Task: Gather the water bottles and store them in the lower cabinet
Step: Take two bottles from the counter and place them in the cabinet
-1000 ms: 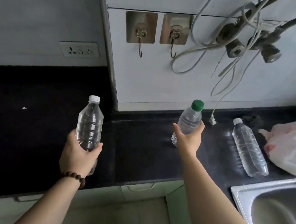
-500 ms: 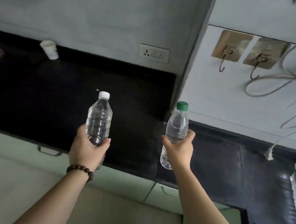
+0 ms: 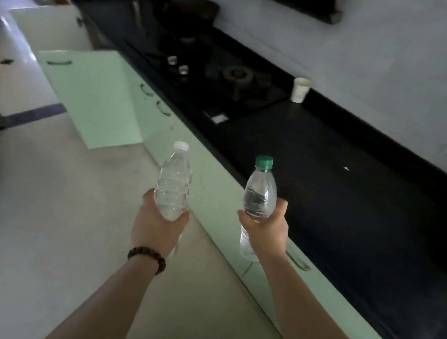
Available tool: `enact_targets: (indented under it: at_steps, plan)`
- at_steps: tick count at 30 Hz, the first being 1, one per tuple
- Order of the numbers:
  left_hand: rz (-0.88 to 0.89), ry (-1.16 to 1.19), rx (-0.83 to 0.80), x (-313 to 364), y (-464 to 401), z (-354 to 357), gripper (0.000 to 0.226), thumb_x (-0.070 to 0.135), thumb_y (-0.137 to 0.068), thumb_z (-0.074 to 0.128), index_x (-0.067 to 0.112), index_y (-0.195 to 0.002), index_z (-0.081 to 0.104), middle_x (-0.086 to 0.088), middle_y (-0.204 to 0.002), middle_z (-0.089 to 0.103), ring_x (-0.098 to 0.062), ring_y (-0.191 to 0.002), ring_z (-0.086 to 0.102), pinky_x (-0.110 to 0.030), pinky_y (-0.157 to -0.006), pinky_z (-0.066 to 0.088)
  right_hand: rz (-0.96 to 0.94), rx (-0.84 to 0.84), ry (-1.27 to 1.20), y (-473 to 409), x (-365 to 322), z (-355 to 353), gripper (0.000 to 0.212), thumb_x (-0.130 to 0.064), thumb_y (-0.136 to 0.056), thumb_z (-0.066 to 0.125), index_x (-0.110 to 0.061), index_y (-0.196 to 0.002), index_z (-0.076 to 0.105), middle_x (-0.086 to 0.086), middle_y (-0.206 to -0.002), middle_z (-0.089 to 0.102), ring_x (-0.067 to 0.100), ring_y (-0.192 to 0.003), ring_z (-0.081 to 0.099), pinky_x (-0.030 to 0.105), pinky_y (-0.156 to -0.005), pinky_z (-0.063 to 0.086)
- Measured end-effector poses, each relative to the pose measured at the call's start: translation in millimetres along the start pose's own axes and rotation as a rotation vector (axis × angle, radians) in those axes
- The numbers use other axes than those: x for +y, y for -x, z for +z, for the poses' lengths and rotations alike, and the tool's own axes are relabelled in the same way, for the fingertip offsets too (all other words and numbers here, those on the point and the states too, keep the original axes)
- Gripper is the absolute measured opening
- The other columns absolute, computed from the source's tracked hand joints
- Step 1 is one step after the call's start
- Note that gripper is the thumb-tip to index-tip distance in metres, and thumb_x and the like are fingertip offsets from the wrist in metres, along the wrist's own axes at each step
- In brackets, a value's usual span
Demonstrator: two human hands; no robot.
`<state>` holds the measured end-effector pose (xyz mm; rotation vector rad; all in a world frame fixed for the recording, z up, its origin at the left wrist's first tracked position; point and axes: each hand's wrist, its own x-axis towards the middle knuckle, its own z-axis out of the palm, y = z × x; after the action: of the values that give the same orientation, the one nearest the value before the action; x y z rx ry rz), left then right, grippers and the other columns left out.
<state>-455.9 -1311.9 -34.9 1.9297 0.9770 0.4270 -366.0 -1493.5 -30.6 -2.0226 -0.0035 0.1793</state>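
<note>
Above the pale floor beside the green lower cabinets [image 3: 212,196], the left hand [image 3: 157,223] gripped a clear white-capped plastic bottle [image 3: 173,182]; the right hand [image 3: 264,230] held a clear green-capped plastic bottle [image 3: 259,195]; both probably light, thin-walled, slick; mid-body grips suited them.

My feed is dim and greyish. Daylight enters from the far left, putting glare on the floor [image 3: 11,30] there. The black desk [image 3: 343,193] swallows nearly all detail. Left edge and far background are smeared with blur; straight lines bow from the wide lens. The forearms stay reasonably sharp.
</note>
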Motion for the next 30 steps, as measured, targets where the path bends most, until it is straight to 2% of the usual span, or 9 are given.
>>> enact_targets:
  at_steps: [3, 8, 11, 14, 18, 21, 23, 26, 30]
  plan:
    - [-0.039, -0.014, 0.047, -38.6, -34.9, -57.5, 0.066, 0.031, -0.075, 0.078, 0.018, -0.128, 0.043, 0.002, -0.101, 0.058, -0.018, -0.083, 0.051, -0.028, -0.072, 0.040, -0.033, -0.089, -0.006, 6.8, -34.1, 74.7, 0.052, -0.027, -0.071, 0.078, -0.026, -0.103, 0.036, -0.004, -0.087, 0.060, 0.014, -0.075, 0.061, 0.026, -0.061, 0.044]
    - [-0.116, -0.041, 0.161, -107.1, -95.6, -167.1, 0.061, 0.033, -0.076, 0.076, 0.018, -0.126, 0.044, 0.005, -0.098, 0.055, -0.018, -0.082, 0.050, -0.027, -0.071, 0.040, -0.099, -0.251, -0.026, 27.8, -91.5, 216.9, 0.051, -0.029, -0.068, 0.079, -0.028, -0.101, 0.041, 0.000, -0.092, 0.065, 0.017, -0.082, 0.064, 0.029, -0.067, 0.048]
    - [-0.188, -0.056, 0.227, -137.8, -124.6, -216.6, 0.061, 0.038, -0.076, 0.075, 0.021, -0.125, 0.042, 0.006, -0.095, 0.056, -0.020, -0.081, 0.055, -0.027, -0.070, 0.041, -0.134, -0.346, -0.002, 38.8, -116.2, 286.2, 0.052, -0.034, -0.066, 0.079, -0.032, -0.099, 0.040, -0.001, -0.087, 0.068, 0.014, -0.080, 0.064, 0.028, -0.065, 0.047]
    - [-0.251, -0.035, 0.285, -164.7, -154.4, -252.6, 0.064, 0.039, -0.075, 0.075, 0.021, -0.126, 0.042, 0.004, -0.102, 0.059, -0.022, -0.088, 0.058, -0.029, -0.073, 0.045, -0.191, -0.417, 0.047, 39.5, -135.2, 346.4, 0.059, -0.038, -0.064, 0.081, -0.027, -0.103, 0.039, 0.007, -0.083, 0.067, 0.022, -0.079, 0.064, 0.030, -0.067, 0.050]
    - [-0.310, -0.020, 0.349, -196.9, -204.2, -283.2, 0.068, 0.041, -0.072, 0.075, 0.022, -0.127, 0.040, -0.002, -0.109, 0.064, -0.023, -0.090, 0.063, -0.035, -0.075, 0.053, -0.273, -0.455, 0.074, 27.4, -161.3, 415.2, 0.057, -0.030, -0.067, 0.083, -0.020, -0.104, 0.041, 0.001, -0.078, 0.064, 0.017, -0.070, 0.060, 0.009, -0.055, 0.036]
    - [-0.348, -0.017, 0.361, -214.4, -253.1, -298.0, 0.070, 0.046, -0.070, 0.075, 0.025, -0.126, 0.038, -0.001, -0.107, 0.065, -0.023, -0.090, 0.065, -0.039, -0.077, 0.056, -0.312, -0.466, 0.094, 4.6, -179.6, 466.6, 0.060, -0.028, -0.068, 0.083, -0.011, -0.108, 0.042, 0.002, -0.080, 0.061, 0.013, -0.067, 0.056, 0.007, -0.052, 0.038]
    - [-0.348, -0.008, 0.370, -223.1, -294.6, -305.8, 0.071, 0.045, -0.070, 0.076, 0.024, -0.127, 0.039, -0.001, -0.107, 0.065, -0.022, -0.089, 0.065, -0.039, -0.075, 0.057, -0.327, -0.467, 0.096, -18.2, -192.6, 504.5, 0.059, -0.029, -0.069, 0.083, -0.012, -0.107, 0.041, -0.001, -0.080, 0.057, 0.015, -0.067, 0.056, 0.008, -0.052, 0.038]
    - [-0.340, -0.013, 0.376, -231.6, -370.6, -317.1, 0.069, 0.041, -0.072, 0.078, 0.022, -0.127, 0.042, 0.001, -0.105, 0.064, -0.019, -0.085, 0.064, -0.030, -0.067, 0.051, -0.348, -0.458, 0.113, -62.1, -219.3, 566.1, 0.061, -0.029, -0.070, 0.083, -0.008, -0.111, 0.043, 0.000, -0.087, 0.055, 0.020, -0.073, 0.056, 0.009, -0.055, 0.033]
    - [-0.369, -0.021, 0.377, -229.6, -484.9, -337.8, 0.069, 0.042, -0.071, 0.076, 0.024, -0.127, 0.041, 0.003, -0.105, 0.063, -0.017, -0.083, 0.063, -0.031, -0.066, 0.051, -0.332, -0.431, 0.102, -134.5, -267.8, 650.4, 0.061, -0.029, -0.069, 0.083, -0.008, -0.111, 0.044, 0.006, -0.092, 0.059, 0.028, -0.078, 0.060, 0.026, -0.061, 0.039]
